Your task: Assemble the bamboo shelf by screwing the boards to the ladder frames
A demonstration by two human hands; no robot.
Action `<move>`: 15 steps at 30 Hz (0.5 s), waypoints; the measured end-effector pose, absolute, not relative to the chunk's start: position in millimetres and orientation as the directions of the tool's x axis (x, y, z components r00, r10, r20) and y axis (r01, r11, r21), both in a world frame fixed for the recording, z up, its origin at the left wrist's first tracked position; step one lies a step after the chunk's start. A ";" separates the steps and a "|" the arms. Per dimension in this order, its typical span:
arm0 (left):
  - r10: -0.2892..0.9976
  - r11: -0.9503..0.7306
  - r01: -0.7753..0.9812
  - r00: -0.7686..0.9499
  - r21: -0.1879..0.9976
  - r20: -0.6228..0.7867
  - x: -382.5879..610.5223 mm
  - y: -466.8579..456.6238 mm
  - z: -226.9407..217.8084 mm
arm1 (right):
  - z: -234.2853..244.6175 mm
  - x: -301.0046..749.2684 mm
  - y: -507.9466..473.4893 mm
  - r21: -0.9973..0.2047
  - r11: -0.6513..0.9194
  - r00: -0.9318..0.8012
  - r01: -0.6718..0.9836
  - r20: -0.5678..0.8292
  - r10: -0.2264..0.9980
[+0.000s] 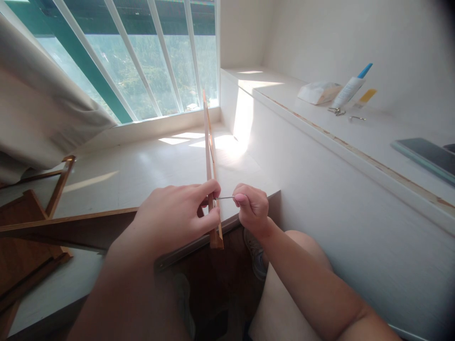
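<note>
From where I stand, the left hand (177,206) is pinched narrow on a long, slim wooden piece (207,156), thumb and fingers gripping it near its closer end while the rest runs away beyond the hand towards the window (142,71). Just to its side, the right hand (251,204) is curled tight about a thin metal rod (226,197), the thumb on top, and the rod's far tip reaches the wood right by the left fingertips. Left of the left hand, a long brown board (81,229) slants outward, with more wooden parts (28,213) past it. Beyond both hands spreads a low white platform (142,161); farther right of the right hand, a ledge (305,111) carries a white tube (346,94) and small metal pieces (336,112)
</note>
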State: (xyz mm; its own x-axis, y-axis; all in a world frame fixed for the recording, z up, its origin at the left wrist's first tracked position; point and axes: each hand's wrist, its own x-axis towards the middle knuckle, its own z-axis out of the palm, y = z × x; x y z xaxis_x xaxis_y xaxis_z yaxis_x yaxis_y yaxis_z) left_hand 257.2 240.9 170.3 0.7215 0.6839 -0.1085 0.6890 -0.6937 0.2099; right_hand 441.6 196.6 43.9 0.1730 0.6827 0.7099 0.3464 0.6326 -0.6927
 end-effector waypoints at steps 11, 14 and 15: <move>0.691 -0.690 0.697 0.715 0.196 -0.110 256.3 242.3 169.4 | 59.6 435.5 183.8 -0.799 0.477 0.248 0.367 0.578 0.778; 0.693 -0.685 0.700 0.712 0.200 -0.115 256.7 242.5 169.3 | 66.6 429.6 178.4 -0.856 0.427 0.284 0.292 0.503 0.816; 0.695 -0.683 0.702 0.709 0.202 -0.118 256.8 242.6 169.1 | 68.8 427.8 176.9 -0.875 0.405 0.295 0.266 0.474 0.829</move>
